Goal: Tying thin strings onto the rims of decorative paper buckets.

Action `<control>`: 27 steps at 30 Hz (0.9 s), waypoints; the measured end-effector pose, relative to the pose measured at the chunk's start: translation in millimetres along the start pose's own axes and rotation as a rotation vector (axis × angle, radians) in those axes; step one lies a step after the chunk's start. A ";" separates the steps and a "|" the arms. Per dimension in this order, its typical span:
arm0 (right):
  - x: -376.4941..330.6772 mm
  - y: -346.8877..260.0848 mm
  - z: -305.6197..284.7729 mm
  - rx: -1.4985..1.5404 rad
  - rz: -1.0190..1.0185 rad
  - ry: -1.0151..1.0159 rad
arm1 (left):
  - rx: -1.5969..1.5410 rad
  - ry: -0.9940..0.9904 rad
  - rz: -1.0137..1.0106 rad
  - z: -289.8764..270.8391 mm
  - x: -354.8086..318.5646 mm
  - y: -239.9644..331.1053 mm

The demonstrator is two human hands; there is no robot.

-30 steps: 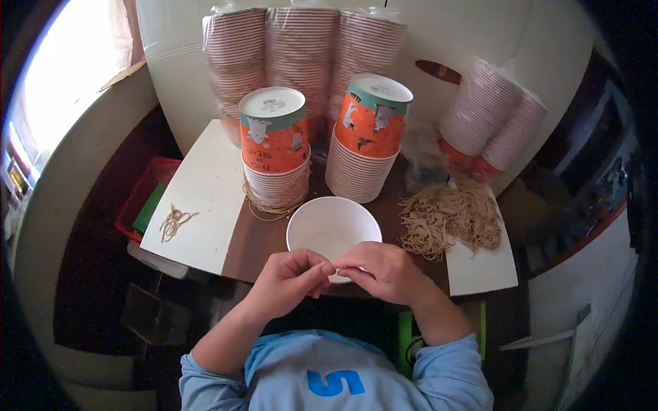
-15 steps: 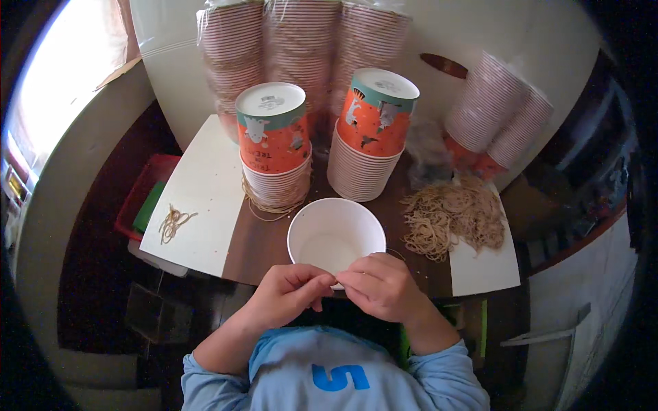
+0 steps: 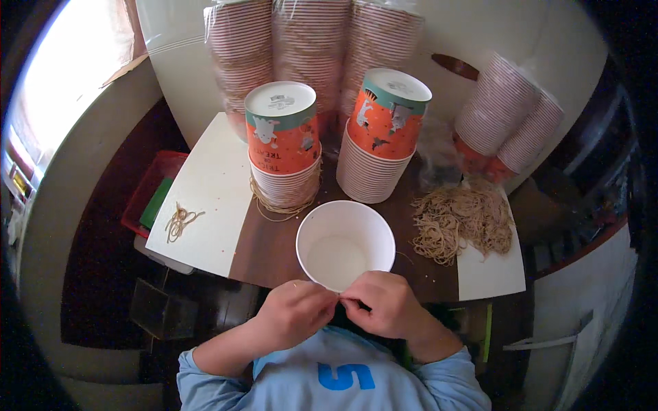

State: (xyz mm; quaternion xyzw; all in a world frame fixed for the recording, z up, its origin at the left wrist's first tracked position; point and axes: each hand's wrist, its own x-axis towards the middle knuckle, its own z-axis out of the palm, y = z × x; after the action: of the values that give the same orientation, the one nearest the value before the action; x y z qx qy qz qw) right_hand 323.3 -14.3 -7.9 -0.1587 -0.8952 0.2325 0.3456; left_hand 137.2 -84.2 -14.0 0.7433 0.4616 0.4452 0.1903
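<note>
A white paper tub stands mouth up near the table's front edge, with nothing seen inside. At its near rim my left hand and my right hand meet, thumbs and fingers pinched together. Whatever lies between the fingertips is hidden or too small to make out. Behind the tub are two upside-down stacks of tubs with orange and green printing, the left stack and the right stack. Tan cord loops lie around the foot of the left stack.
A heap of tan cords lies at the right of the table, a small bunch of cord at the left. Tall wrapped tub stacks line the back; more stacks lean at the right. A red crate sits beyond the left edge.
Both hands have moved down slightly, toward my body, still pinched together, and the left hand has turned knuckles up. The whole scene has shifted slightly right in the picture.
</note>
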 end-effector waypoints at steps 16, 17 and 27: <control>66.2 89.6 19.1 0.337 0.716 -0.177 | 0.099 0.186 -0.207 -26.7 49.7 -82.4; 68.4 92.6 23.9 0.339 0.722 -0.171 | -0.064 0.209 -0.396 -25.6 53.1 -88.6; 77.9 98.5 45.0 0.176 0.673 -0.067 | -0.336 -0.043 -0.553 -18.4 61.9 -123.8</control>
State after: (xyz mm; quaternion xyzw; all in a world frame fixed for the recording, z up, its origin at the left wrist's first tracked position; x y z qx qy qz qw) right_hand 248.9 89.4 -46.7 -0.4070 -0.7801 0.4147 0.2321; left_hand 68.8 28.4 -60.1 0.5573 0.5621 0.4307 0.4337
